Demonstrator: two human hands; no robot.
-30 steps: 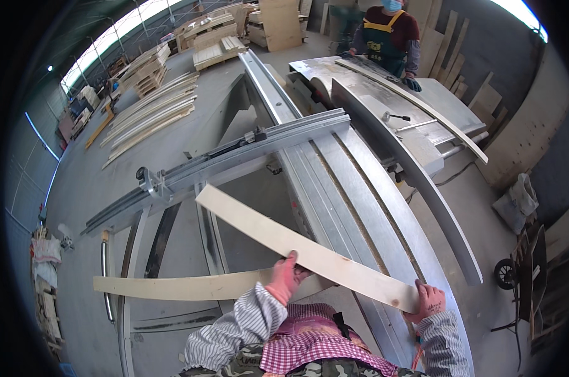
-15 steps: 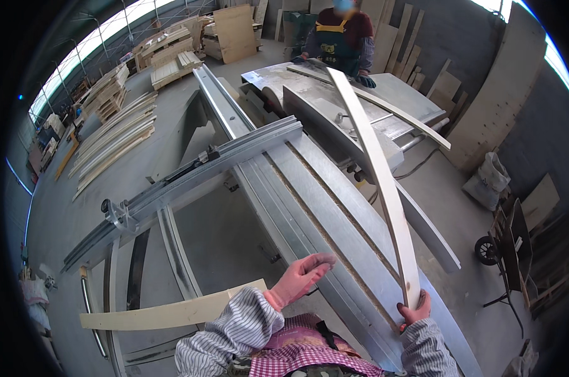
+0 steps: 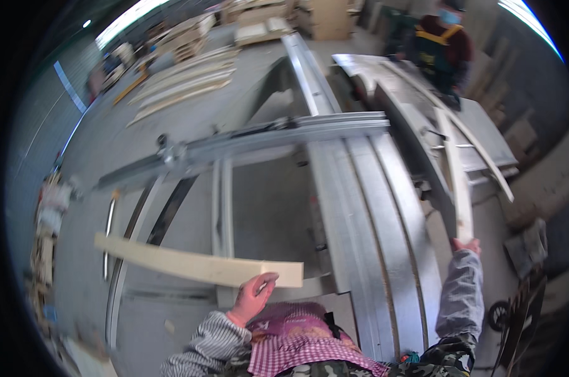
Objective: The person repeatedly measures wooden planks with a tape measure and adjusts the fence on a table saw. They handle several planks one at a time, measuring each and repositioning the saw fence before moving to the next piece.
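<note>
On the right, my right hand (image 3: pixel 468 245) is closed round the near end of a long pale wooden strip (image 3: pixel 458 182). The strip points away from me, toward the far table. My left hand (image 3: pixel 253 296) is at lower centre, its thumb and fingers curved with a gap between them. It overlaps the lower edge of a second pale board (image 3: pixel 184 264), near that board's right end; whether it touches the wood I cannot tell. This board lies crosswise over the metal frame on the left.
A grooved metal sliding table (image 3: pixel 366 207) runs ahead of me, with a metal fence (image 3: pixel 253 143) across it. Beyond the far machine table (image 3: pixel 416 113) stands a co-worker (image 3: pixel 440 47). Wooden strips (image 3: pixel 184 88) lie on the floor at far left. A wheeled cart (image 3: pixel 499 314) stands lower right.
My view has turned left. My right hand has carried the strip rightward, off the sliding table. My left hand has come to the crosswise board's right end.
</note>
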